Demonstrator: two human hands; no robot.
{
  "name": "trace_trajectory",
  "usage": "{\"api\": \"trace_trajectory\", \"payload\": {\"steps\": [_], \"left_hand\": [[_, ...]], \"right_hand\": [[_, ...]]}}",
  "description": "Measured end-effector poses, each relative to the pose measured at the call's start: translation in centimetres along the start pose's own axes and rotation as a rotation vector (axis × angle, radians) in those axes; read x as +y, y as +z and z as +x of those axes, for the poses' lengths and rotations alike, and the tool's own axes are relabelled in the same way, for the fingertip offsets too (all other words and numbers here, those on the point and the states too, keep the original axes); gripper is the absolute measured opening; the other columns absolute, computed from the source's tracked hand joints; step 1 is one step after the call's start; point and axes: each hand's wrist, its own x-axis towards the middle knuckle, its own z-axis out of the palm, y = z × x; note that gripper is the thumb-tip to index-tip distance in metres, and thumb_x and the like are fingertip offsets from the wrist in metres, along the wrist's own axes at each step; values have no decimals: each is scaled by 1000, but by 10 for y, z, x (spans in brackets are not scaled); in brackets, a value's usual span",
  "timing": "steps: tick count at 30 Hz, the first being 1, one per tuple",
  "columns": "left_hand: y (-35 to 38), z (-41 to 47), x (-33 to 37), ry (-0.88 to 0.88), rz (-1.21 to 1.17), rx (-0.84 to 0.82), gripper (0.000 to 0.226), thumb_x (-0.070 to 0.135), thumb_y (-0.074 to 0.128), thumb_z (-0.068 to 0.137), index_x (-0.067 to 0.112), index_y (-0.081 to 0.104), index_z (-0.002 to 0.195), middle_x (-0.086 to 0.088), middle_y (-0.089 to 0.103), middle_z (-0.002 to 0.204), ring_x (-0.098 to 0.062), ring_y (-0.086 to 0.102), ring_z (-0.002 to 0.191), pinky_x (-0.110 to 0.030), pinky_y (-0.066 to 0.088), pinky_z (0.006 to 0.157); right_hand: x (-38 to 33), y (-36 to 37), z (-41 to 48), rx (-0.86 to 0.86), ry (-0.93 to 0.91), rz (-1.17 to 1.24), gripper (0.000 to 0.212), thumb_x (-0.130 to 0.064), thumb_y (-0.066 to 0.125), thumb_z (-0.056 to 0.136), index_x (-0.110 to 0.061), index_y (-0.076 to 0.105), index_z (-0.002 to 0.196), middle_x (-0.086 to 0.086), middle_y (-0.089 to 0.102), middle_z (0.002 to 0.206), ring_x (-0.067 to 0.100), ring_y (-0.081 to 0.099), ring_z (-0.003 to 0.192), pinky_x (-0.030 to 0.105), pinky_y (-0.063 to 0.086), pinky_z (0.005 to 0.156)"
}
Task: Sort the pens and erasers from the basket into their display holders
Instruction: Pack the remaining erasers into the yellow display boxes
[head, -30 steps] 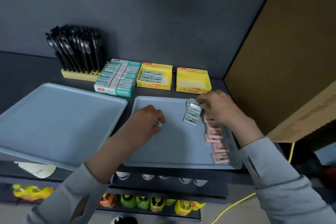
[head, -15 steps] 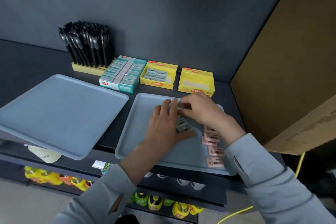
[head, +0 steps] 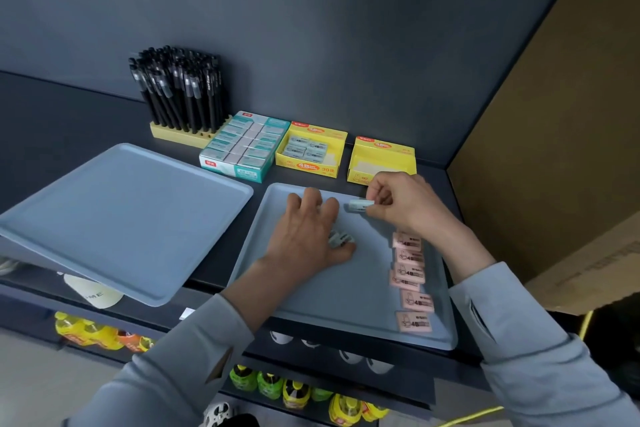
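Right hand [head: 398, 204] pinches one pale eraser [head: 360, 205] over the far edge of the tray [head: 329, 295], seemingly ready for shelving; left hand [head: 308, 236], fingers spread, pins grey erasers [head: 341, 239] mid-tray to corral them.

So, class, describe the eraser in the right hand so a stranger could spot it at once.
Start at the right-hand blue tray. Over its far edge the right hand pinches one eraser. It is pale green and held, unlike the pink erasers lying in a column.
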Motion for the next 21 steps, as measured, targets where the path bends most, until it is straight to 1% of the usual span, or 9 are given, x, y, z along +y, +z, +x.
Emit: {"api": "trace_trajectory", "payload": {"steps": [2,4,6,8,12,14,16,19,21], "left_hand": [[1,1,0,32,18,24,64,68,38,71,16,50,105,-9,44,103,-27,38,87,-43,43,82],[-1,2,0,70,92,-28,70,71,28,71,19,49,113,-9,43,104,-28,39,89,-43,46,81],[-3,4,-1,84,160,-55,62,71,37,79,22,49,116,-7,41,107,-28,40,93,-40,46,82],[-9,6,-1,82,153,-47,56,69,48,81,23,51,113,-6,40,108,-28,41,96,-36,46,79],[-16,7,-4,105,132,-46,50,63,52,82,19,56,106,-5,42,111,-28,42,99,-34,43,85],[-16,8,-5,93,84,-29,46,58,53,83,17,57,101,-5,46,108,-27,43,100,-33,41,84],[-15,9,-5,90,45,1,39,51,53,85,14,58,96,-6,53,99,-28,47,95,-36,42,82],[-11,15,-10,73,-67,95,28,32,49,82,8,60,73,-12,61,71,-34,55,72,-37,43,63],[-8,19,-16,51,-94,113,23,25,52,86,6,59,74,-14,63,73,-35,56,72,-36,41,63]], "right_hand": [[-1,2,1,-1,0,5,16,-20,78,78,-27,64,77,-11,65,78,8,61,78,24,46,65],[-2,3,1,-2,2,10,15,-19,78,79,-26,64,78,-11,65,78,8,61,79,27,50,69],[-3,4,2,-5,0,15,15,-20,78,79,-26,65,79,-11,65,80,8,61,79,28,51,70],[-4,4,3,-4,1,25,15,-21,79,79,-27,65,80,-11,66,81,8,61,80,28,52,70],[-7,3,6,9,1,40,14,-21,79,78,-26,66,80,-11,67,81,9,62,81,32,54,72],[-9,3,7,18,3,49,14,-19,79,78,-26,66,80,-11,66,80,9,63,81,32,54,73],[-11,3,7,29,1,61,14,-18,78,78,-25,66,81,-11,66,78,10,63,81,30,52,73],[-13,4,8,39,10,93,13,-19,78,79,-25,67,81,-10,67,77,11,63,79,28,50,72],[-15,3,9,38,19,107,13,-19,78,80,-26,66,81,-11,67,77,10,63,78,27,48,70]]}}
